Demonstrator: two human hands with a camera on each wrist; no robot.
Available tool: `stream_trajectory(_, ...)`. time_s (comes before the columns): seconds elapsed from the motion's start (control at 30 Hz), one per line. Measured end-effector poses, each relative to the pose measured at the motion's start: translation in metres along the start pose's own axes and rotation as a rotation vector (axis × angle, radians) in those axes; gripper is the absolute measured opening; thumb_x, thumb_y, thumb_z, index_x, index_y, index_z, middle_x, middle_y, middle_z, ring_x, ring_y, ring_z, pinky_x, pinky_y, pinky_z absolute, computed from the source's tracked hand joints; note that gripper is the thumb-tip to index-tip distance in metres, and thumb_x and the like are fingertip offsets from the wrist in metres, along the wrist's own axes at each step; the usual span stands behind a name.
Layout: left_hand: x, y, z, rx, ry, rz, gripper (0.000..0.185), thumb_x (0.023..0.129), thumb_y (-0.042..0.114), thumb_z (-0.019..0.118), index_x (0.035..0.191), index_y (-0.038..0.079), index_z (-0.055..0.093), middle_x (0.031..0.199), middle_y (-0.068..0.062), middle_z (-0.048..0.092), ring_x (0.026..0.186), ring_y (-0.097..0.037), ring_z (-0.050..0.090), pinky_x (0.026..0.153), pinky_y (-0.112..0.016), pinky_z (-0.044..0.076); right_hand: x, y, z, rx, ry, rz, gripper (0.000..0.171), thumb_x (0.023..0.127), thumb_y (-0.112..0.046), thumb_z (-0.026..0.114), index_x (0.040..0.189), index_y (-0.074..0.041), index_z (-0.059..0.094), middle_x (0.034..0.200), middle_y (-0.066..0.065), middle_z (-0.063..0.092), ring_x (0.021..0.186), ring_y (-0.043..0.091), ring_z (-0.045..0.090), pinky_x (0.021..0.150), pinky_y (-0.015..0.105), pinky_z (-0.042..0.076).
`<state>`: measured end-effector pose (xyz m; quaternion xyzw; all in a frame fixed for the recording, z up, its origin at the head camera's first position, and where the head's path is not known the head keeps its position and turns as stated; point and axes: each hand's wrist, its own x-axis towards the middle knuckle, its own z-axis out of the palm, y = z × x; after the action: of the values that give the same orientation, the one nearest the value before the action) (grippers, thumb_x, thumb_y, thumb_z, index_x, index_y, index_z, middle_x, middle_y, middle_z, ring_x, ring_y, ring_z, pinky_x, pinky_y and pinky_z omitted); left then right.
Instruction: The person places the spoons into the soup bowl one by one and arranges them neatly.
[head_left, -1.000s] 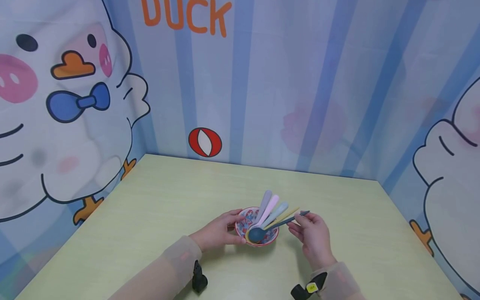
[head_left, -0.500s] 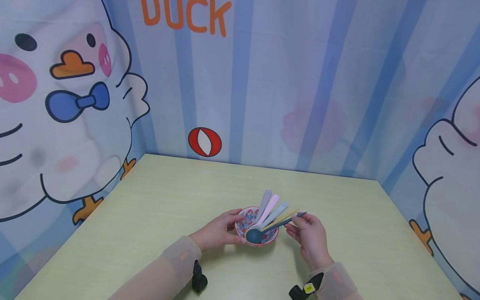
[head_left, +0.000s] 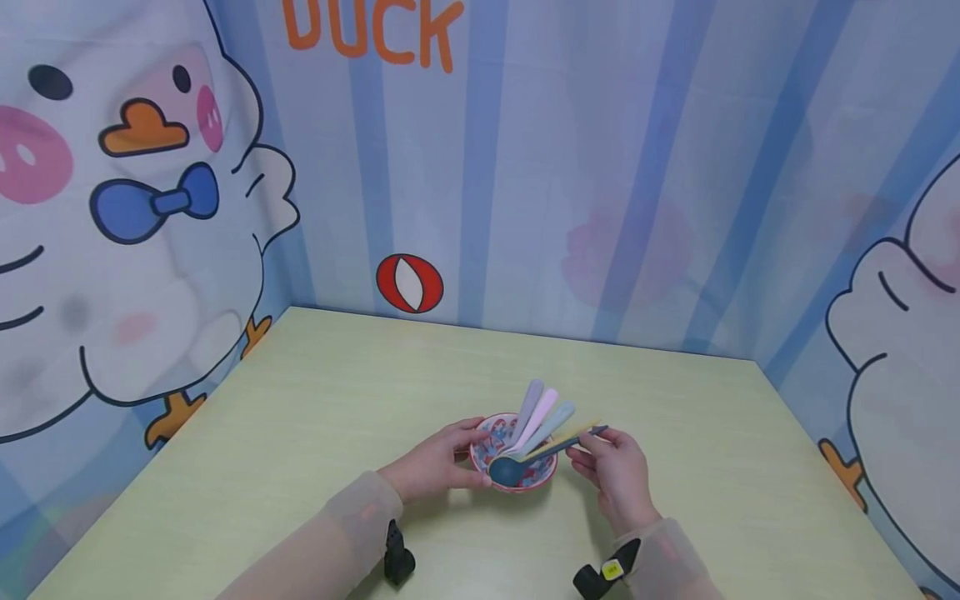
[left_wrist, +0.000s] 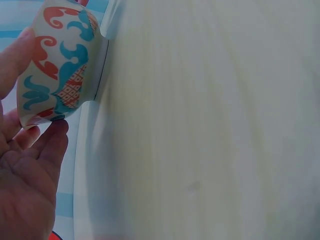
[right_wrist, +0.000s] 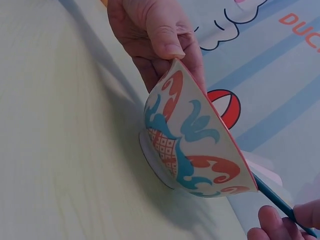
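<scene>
A small patterned bowl (head_left: 497,428) with a red rim stands upright on the table. My left hand (head_left: 431,460) holds it at the left, the thumb at the near rim and the fingers round the far side. Inside lean a lavender spoon (head_left: 528,408), a pink spoon (head_left: 543,412), a pale blue spoon (head_left: 553,418) and a yellow spoon (head_left: 562,438). My right hand (head_left: 621,479) pinches the handle end of a dark teal spoon (head_left: 507,472), whose head lies over the near part of the bowl. In the right wrist view its handle (right_wrist: 274,196) crosses the rim.
The pale yellow table (head_left: 360,375) stretches around the bowl. Behind and beside it hangs a blue striped cloth (head_left: 517,167) with printed ducks. Each wrist wears a black camera (head_left: 397,557).
My right hand has shifted slightly left, and the teal spoon's head has slid a little left in the bowl. The left hand and bowl have stayed put.
</scene>
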<state>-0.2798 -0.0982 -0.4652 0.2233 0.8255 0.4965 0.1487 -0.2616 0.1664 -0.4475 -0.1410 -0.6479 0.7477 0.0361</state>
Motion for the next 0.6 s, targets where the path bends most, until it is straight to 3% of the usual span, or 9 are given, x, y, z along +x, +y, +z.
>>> stream_trajectory(0.6, -0.0014, 0.0028, -0.0015, 0.021, 0.004, -0.023, 0.073, 0.081, 0.029, 0.079, 0.144, 0.013, 0.046, 0.156, -0.001, 0.025, 0.139, -0.028, 0.03, 0.108, -0.039, 0.037, 0.0062, 0.0, 0.0036, -0.009, -0.004, 0.005, 0.034, 0.095, -0.008, 0.058, 0.123, 0.007, 0.045, 0.09, 0.004, 0.067, 0.077, 0.015, 0.068, 0.076, 0.032, 0.057)
